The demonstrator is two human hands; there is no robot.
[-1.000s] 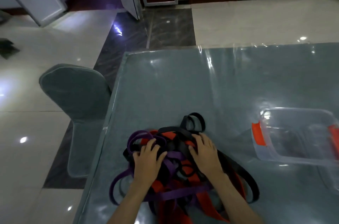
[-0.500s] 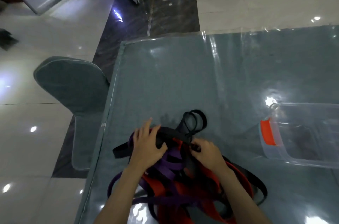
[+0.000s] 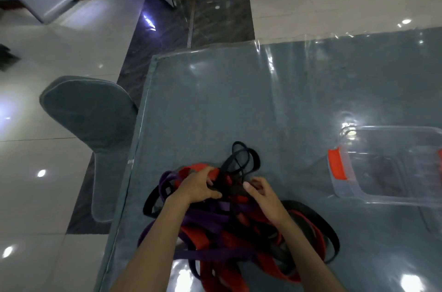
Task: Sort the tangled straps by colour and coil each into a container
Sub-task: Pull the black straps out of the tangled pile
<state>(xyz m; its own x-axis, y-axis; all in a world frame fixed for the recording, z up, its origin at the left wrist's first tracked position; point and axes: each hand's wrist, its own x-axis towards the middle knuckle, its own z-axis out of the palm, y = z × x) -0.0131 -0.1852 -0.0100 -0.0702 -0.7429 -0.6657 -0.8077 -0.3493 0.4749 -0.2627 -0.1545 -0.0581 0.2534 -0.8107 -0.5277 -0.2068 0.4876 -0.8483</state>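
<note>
Straps (image 3: 229,239) in purple, red and black are lying tangled in a heap at the near edge of the table (image 3: 215,105), which is being covered by a grey cloth under clear plastic sheeting. Both forearms are being stretched over the heap. At its far side, the left hand (image 3: 198,186) is being curled into the tangle, with a red strap (image 3: 203,168) being gripped under the fingers. The right hand (image 3: 262,192) is being held just beside it, and a black strap (image 3: 235,190) is being pinched between its thumb and curled fingers. Beyond the hands, a black loop (image 3: 246,156) is lying flat on the cloth. To the right, well apart from the heap, a clear container (image 3: 392,167) with an orange clip (image 3: 336,164) is sitting open. Left of the table, a grey covered chair (image 3: 93,119) is standing on glossy tiles.
</note>
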